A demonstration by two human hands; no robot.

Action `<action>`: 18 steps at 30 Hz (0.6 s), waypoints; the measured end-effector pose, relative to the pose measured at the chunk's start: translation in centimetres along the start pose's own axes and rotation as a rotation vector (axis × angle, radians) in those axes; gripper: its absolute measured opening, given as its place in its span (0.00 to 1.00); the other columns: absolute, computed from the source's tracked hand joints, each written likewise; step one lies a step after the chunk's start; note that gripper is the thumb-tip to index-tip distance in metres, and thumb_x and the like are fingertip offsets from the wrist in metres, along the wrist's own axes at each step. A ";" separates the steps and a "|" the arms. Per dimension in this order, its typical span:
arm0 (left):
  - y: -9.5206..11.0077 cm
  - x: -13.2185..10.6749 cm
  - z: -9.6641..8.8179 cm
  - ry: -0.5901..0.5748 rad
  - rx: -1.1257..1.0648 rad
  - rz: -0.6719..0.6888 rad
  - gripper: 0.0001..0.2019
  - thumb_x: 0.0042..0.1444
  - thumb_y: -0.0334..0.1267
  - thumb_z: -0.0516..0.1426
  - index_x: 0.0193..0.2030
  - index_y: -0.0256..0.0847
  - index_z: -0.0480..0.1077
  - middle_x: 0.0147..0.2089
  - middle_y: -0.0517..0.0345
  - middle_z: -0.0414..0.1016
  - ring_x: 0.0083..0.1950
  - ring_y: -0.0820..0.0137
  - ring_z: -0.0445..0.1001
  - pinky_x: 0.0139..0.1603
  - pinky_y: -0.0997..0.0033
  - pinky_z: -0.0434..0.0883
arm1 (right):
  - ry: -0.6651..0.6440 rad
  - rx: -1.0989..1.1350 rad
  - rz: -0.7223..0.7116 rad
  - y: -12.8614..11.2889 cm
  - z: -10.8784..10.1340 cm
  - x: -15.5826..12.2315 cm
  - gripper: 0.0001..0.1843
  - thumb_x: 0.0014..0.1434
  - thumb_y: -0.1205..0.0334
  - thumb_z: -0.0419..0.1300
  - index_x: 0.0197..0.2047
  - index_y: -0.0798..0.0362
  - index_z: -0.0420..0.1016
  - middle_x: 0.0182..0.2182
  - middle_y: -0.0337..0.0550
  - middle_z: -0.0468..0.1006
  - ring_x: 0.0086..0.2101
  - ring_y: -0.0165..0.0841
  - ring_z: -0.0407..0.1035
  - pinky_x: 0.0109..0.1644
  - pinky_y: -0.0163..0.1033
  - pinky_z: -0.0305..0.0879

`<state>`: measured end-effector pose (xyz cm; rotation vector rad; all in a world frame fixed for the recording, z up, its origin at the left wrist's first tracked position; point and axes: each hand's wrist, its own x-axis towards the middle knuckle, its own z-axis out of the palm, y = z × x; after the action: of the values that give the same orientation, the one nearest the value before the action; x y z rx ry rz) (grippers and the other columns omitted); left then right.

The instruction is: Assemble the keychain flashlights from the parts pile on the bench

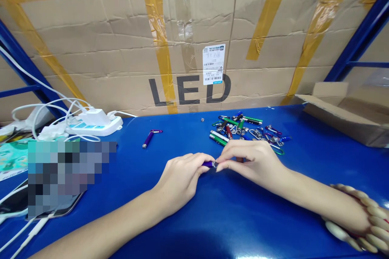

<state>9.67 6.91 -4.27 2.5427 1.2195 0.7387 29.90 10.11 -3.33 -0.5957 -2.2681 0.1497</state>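
My left hand (182,176) is closed around a small purple flashlight (208,164), most of which the fingers hide. At its right end, my right hand (255,162) pinches a small silvery piece (215,164) between thumb and fingertips. The two hands meet just above the blue tabletop. Behind the right hand lies a pile of small metal flashlights (219,136) in green, silver, red and blue, mixed with carabiner clips (277,149). Off to the left, another purple flashlight (148,139) lies alone with a purple clip attached to its end.
A white power strip (100,126) with tangled cables sits at the left. In front of it lies a phone (71,206), partly blurred out. An open cardboard box (343,117) stands at the right. A large taped carton (121,48) marked LED walls off the back.
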 end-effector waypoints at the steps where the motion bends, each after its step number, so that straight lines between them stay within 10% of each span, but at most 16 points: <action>1: 0.0 0.0 0.0 -0.003 -0.005 -0.005 0.09 0.63 0.31 0.47 0.45 0.46 0.65 0.42 0.64 0.74 0.42 0.70 0.72 0.41 0.72 0.64 | -0.001 0.022 0.018 0.0 0.1 0.0 0.09 0.57 0.57 0.61 0.29 0.51 0.78 0.27 0.37 0.78 0.29 0.27 0.71 0.29 0.29 0.62; 18: 0.2 -0.2 -0.3 -0.037 -0.107 -0.027 0.11 0.62 0.30 0.46 0.46 0.46 0.65 0.42 0.62 0.74 0.42 0.69 0.72 0.42 0.73 0.65 | -0.120 0.250 0.559 -1.3 0.0 0.7 0.10 0.49 0.57 0.65 0.24 0.54 0.79 0.16 0.37 0.71 0.15 0.24 0.57 0.18 0.30 0.50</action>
<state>9.56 6.67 -4.00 2.4387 1.1676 0.7267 28.99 9.32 -2.53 -1.0908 -2.0925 0.7471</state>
